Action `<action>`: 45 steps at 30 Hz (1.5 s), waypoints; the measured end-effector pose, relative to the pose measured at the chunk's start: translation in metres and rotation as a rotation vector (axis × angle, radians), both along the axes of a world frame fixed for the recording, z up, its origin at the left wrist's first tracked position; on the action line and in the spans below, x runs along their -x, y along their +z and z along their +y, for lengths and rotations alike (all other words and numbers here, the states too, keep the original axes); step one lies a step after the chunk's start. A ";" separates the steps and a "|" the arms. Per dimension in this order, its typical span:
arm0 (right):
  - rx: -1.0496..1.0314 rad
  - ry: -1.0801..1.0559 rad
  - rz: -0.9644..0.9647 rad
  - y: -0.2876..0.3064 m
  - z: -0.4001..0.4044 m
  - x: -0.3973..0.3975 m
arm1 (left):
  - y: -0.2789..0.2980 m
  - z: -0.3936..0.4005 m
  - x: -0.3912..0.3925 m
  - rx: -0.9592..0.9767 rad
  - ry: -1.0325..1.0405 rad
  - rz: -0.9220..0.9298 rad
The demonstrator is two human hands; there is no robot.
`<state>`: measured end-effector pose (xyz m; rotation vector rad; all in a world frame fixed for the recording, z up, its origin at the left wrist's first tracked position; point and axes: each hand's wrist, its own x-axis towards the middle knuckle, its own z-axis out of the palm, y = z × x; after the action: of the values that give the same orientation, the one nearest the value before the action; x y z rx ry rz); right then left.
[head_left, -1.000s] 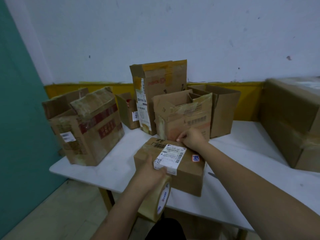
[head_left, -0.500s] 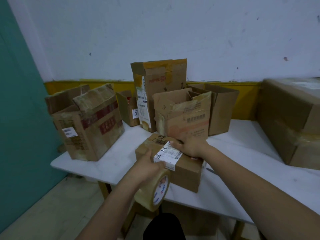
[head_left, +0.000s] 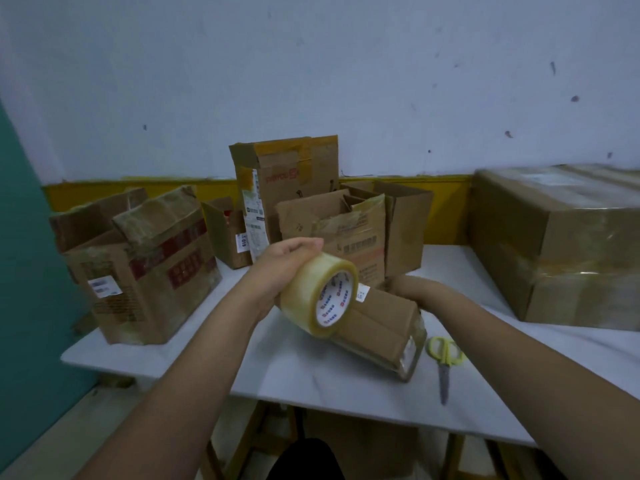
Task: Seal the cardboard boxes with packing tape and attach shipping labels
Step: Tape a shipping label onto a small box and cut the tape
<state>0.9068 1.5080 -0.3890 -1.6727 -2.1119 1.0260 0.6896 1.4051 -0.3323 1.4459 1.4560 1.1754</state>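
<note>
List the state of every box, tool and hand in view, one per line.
Small box: closed, tipped on the table.
Tape roll: lifted, gripped.
Left hand: holds the tape roll.
Right hand: on the small box's far end.
Scissors: closed, flat on table.
Left box: flaps open.
Big box: taped shut.

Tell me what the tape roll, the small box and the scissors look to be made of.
Clear glossy tape roll: plastic film, seemingly on a printed card core. Small brown box: matte cardboard; shiny tape over its near end. Yellow-handled scissors: likely plastic handles, dull grey metal blades.
</note>
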 end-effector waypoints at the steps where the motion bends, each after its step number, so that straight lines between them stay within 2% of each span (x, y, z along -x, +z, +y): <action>1: -0.065 -0.005 0.008 0.012 -0.004 -0.001 | 0.001 0.004 -0.004 0.005 0.011 -0.015; 5: 0.042 0.056 0.066 0.048 -0.024 -0.006 | 0.007 0.017 -0.020 0.014 0.058 -0.022; 8: -0.073 0.064 -0.046 0.044 -0.031 -0.004 | 0.013 0.027 -0.034 0.006 0.088 -0.008; 11: -0.200 0.006 -0.135 0.030 -0.025 -0.003 | 0.014 0.034 -0.041 0.014 0.070 -0.035; 15: -0.376 -0.191 -0.297 0.008 -0.003 -0.003 | 0.004 0.033 -0.048 0.003 -0.063 -0.040; 18: -0.364 -0.271 -0.411 0.004 0.007 -0.002 | 0.010 0.029 -0.044 0.003 -0.005 -0.015; 20: -0.312 -0.308 -0.454 0.006 0.008 -0.002 | 0.009 0.018 -0.039 0.096 0.019 0.107; 22: -0.323 -0.343 -0.429 0.007 0.009 0.000 | -0.010 0.006 -0.035 0.188 0.051 0.206; 26: -0.360 -0.389 -0.384 0.003 0.010 0.000 | -0.063 -0.007 -0.043 0.244 0.119 0.068; 28: -0.430 -0.337 -0.389 0.003 0.007 -0.002 | -0.078 -0.005 -0.048 0.251 0.147 0.069; 29: -0.462 -0.287 -0.333 0.005 0.005 -0.003 | -0.082 -0.006 -0.051 0.240 0.165 0.075; 31: -0.503 -0.066 -0.267 0.006 -0.002 -0.005 | -0.088 -0.003 -0.054 0.208 0.193 0.085; 33: -0.466 0.203 -0.425 0.006 -0.011 -0.007 | -0.089 0.002 -0.055 0.191 0.186 0.085; 35: -0.431 0.321 -0.556 0.003 -0.014 -0.009 | -0.088 0.006 -0.054 0.209 0.183 0.073; 37: -0.413 0.319 -0.496 0.002 -0.010 -0.011 | -0.089 0.008 -0.051 0.209 0.173 0.053; 39: -0.366 0.280 -0.350 0.008 -0.011 -0.015 | -0.091 0.004 -0.045 0.177 0.161 0.024; 43: -0.134 0.161 -0.039 0.030 -0.019 -0.033 | -0.071 -0.005 -0.028 0.093 0.095 -0.121; 45: -0.042 0.120 0.159 0.042 -0.023 -0.044 | -0.051 -0.010 -0.021 0.038 0.026 -0.103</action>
<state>0.9512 1.4848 -0.3470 -1.4104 -2.1354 1.1017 0.7110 1.3955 -0.3835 1.3253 1.4227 1.2141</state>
